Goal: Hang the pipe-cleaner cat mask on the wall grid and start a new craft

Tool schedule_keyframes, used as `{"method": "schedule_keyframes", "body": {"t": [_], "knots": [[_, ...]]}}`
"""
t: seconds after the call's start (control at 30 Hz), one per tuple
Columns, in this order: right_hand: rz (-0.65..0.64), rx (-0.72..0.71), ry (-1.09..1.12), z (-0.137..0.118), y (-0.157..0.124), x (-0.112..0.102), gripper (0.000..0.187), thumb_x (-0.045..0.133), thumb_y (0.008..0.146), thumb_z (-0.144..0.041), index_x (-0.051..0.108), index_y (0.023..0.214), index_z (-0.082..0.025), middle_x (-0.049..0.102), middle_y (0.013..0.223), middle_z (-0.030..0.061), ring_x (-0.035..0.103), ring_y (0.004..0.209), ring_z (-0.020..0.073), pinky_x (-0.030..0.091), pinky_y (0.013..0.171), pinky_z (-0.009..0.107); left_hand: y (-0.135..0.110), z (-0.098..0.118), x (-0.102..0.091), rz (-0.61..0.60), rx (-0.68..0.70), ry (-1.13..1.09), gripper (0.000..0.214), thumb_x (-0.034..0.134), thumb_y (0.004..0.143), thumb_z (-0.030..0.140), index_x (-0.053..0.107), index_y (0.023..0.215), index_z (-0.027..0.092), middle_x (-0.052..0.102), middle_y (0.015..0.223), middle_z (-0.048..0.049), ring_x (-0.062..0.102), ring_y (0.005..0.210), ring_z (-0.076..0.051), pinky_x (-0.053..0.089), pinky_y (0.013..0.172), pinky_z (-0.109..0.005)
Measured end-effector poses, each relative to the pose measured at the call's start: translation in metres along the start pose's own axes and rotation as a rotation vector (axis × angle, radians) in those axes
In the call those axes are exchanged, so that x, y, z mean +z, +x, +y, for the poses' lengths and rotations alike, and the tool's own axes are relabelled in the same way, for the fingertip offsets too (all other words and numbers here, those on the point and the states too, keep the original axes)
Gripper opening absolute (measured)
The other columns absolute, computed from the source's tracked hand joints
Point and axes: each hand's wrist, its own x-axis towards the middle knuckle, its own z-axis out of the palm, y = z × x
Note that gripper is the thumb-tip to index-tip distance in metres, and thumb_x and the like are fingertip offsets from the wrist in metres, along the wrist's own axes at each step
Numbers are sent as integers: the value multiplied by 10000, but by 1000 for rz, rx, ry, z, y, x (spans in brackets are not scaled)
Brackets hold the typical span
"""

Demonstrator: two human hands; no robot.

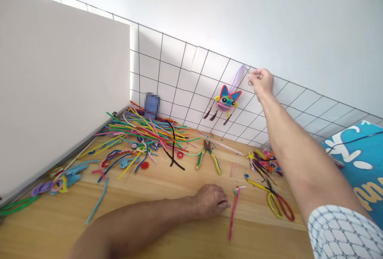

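Right hand [261, 82] up at the black wire grid [179, 83], pinching a pale purple fuzzy loop [237, 76] above a colourful fuzzy face [226, 99], left hand [211, 200] curled loosely, holding nothing, on the wooden surface [167, 215] beside a pink fuzzy stick [233, 213]

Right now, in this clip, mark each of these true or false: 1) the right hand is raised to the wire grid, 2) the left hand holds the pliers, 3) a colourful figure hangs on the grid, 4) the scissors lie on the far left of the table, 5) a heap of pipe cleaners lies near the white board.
1) True: the right hand pinches a lilac loop at the wire grid.
2) False: the left hand rests on the table; the pliers lie apart from it.
3) True: the colourful figure hangs there.
4) False: the scissors lie on the right.
5) True: the pipe cleaners lie by the white board.
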Motion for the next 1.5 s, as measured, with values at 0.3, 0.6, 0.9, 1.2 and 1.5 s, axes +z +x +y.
{"method": "schedule_keyframes", "body": {"t": [0.3, 0.6, 0.9, 1.2, 1.5], "knots": [[-361, 132, -114, 52, -243, -100, 526, 684, 863, -711, 759, 870, -191, 693, 733, 40, 609, 699, 197, 472, 693, 322, 0, -9, 7, 80, 50, -43, 250, 678, 1043, 305, 788, 867, 167, 776, 859, -62, 731, 832, -184, 526, 796, -264], [-390, 454, 52, 102, -419, -142, 709, 602, 795, -905, 737, 842, -211, 524, 614, -5, 511, 622, 196, 422, 637, 325, 1, -10, -9, 72, -174, -368, 388, 629, 1020, 282, 574, 659, 152, 471, 654, 39, 448, 660, -116, 321, 651, -245], [-336, 487, 179, 114, -432, -135, 715, 602, 816, -891, 752, 886, -195, 552, 651, 8, 523, 636, 198, 423, 618, 314, -9, 8, -20, 91, -332, -577, 378, 664, 942, 437, 601, 696, 157, 483, 647, 40, 420, 660, -118, 323, 640, -250], [-380, 444, 209, 110, -438, -137, 578, 647, 862, -771, 778, 933, -212, 798, 928, 97, 695, 844, 275, 541, 785, 368, 77, -28, -117, 609, -504, -895, 462, 623, 979, 624, 652, 1167, 203, 718, 1173, -105, 664, 892, -173, 501, 761, -269], [-432, 455, 145, 114, -439, -136, 496, 615, 876, -684, 781, 958, -224, 796, 902, 79, 671, 761, 256, 531, 729, 372, 160, -43, -192, 893, -460, -1535, 678, 453, 1087, 642, 435, 1626, 232, 560, 1582, -188, 693, 1275, -269, 579, 964, -336]]}}
